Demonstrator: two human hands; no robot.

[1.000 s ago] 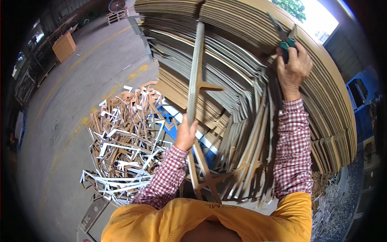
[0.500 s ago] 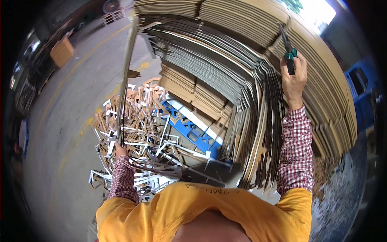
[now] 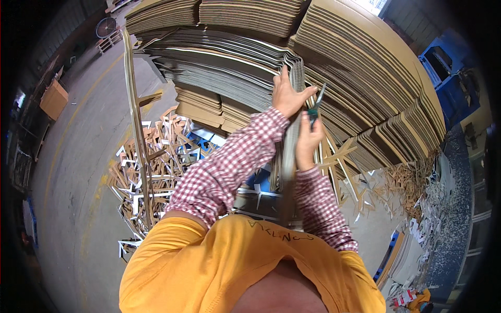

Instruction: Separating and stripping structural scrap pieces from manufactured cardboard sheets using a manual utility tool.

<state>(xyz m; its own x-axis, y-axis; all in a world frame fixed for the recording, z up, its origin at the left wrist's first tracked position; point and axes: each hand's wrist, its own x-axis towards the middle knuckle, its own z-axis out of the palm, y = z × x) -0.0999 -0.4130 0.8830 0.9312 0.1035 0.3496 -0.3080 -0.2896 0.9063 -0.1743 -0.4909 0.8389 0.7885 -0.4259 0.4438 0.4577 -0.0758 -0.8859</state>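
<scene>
My left hand (image 3: 288, 96) lies against a bunched, bent band of grey cardboard edge strips (image 3: 293, 138) at the near side of the middle stack. Its fingers are spread and the thumb points right. Just below and to the right, my right hand (image 3: 309, 143) is closed around a hand tool (image 3: 314, 111) with a green and dark handle and a narrow metal tip pointing up. Its exact kind cannot be made out. The band is blurred at its lower end. Behind both hands rise tall stacks of die-cut brown cardboard sheets (image 3: 360, 68).
A long cardboard strip (image 3: 136, 115) hangs down at the left. Brown and white offcuts (image 3: 156, 141) lie heaped on the floor around a blue pallet (image 3: 261, 180). More scraps (image 3: 404, 190) are piled at the right. A cardboard box (image 3: 54, 100) stands far left.
My left hand has let go of the long strip at the left and moved up and right to the stack. My right hand has come down and leftward with the tool. The strips are now bunched together.
</scene>
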